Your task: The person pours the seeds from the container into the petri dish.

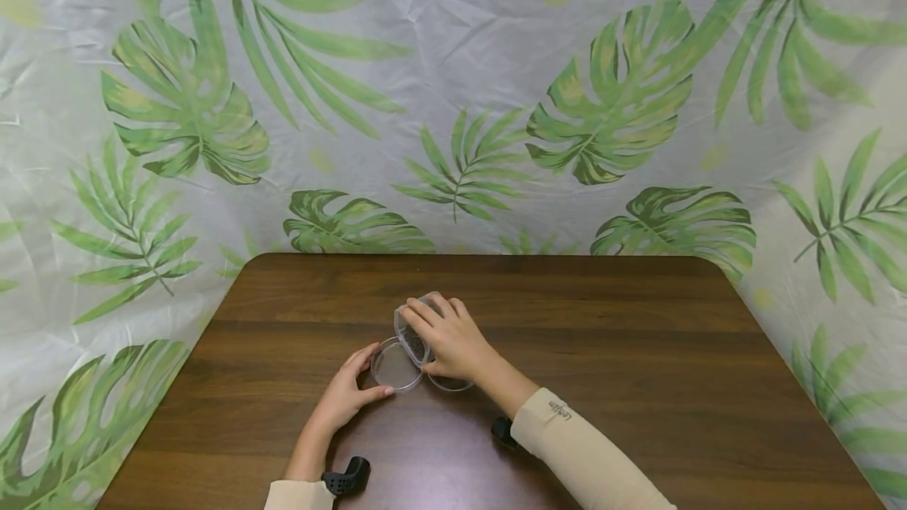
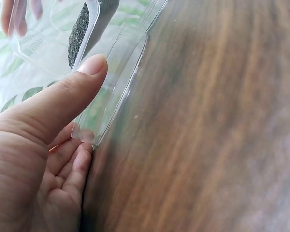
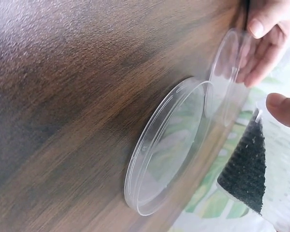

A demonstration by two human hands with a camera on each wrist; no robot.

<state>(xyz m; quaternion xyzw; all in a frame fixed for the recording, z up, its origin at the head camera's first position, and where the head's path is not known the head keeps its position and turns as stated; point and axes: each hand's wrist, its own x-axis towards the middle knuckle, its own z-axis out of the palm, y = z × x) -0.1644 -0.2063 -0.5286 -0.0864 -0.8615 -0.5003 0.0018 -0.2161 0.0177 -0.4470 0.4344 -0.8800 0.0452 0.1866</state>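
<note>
My left hand [image 1: 347,390] holds a clear round petri dish [image 1: 394,368] on the table, thumb and fingers at opposite parts of its rim. My right hand [image 1: 457,339] grips a clear plastic container [image 1: 403,316] from above and holds it tilted over that dish. Dark granules [image 3: 246,166] have gathered in the low side of the container. Beside the held dish, partly hidden under the right hand in the head view, a second clear dish [image 3: 166,157] lies on the wood. No granules show in this second dish.
The brown wooden table [image 1: 638,352] extends to both sides and behind the hands. Past its far edge hangs a pale sheet [image 1: 468,46] printed with green leaves. Black wrist cameras [image 1: 347,478] sit at both cuffs.
</note>
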